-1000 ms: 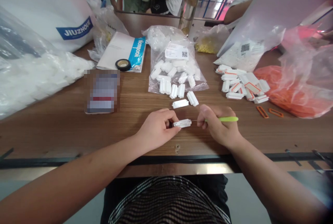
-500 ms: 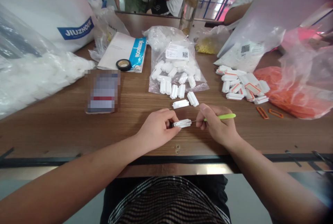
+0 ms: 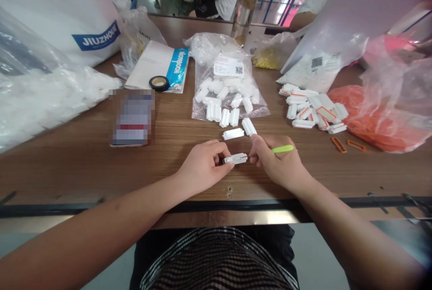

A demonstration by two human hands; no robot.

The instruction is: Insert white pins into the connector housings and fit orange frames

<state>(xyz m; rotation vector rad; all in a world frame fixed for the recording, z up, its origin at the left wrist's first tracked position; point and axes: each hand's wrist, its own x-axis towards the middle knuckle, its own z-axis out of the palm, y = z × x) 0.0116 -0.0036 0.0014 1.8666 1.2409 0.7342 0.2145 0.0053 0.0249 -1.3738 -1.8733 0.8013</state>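
Green tool (image 3: 283, 149) in right hand (image 3: 274, 160) — perhaps touching left hand's (image 3: 202, 163) white block (image 3: 239, 158).

- Clock centre: white housing (image 3: 236, 159) in left hand (image 3: 204, 162); 12 points away from the wearer.
- 12 o'clock: obstructed; two loose white pieces (image 3: 232, 134), then clear bag (image 3: 224, 69), bottle (image 3: 243, 11) behind.
- 1 o'clock: open lane of tabletop (image 3: 275, 103) between clear bag and white pile (image 3: 316, 108), ending at yellow-filled bag (image 3: 273, 51).
- 2 to 3 o'clock: obstructed; white pile, orange bag (image 3: 381, 121) beyond.
- 3 o'clock: right hand (image 3: 276, 159) with green-handled tool (image 3: 283, 149) near; two flat orange frames (image 3: 338, 145) farther out.
- 6 o'clock: bare strip between forearms.
- 9 o'clock: bare wood past left hand.
- 10 o'clock: bare wood, then pixelated device (image 3: 132, 119).
- 11 o'clock: narrow gap, notebook (image 3: 151, 63) to clear bag.
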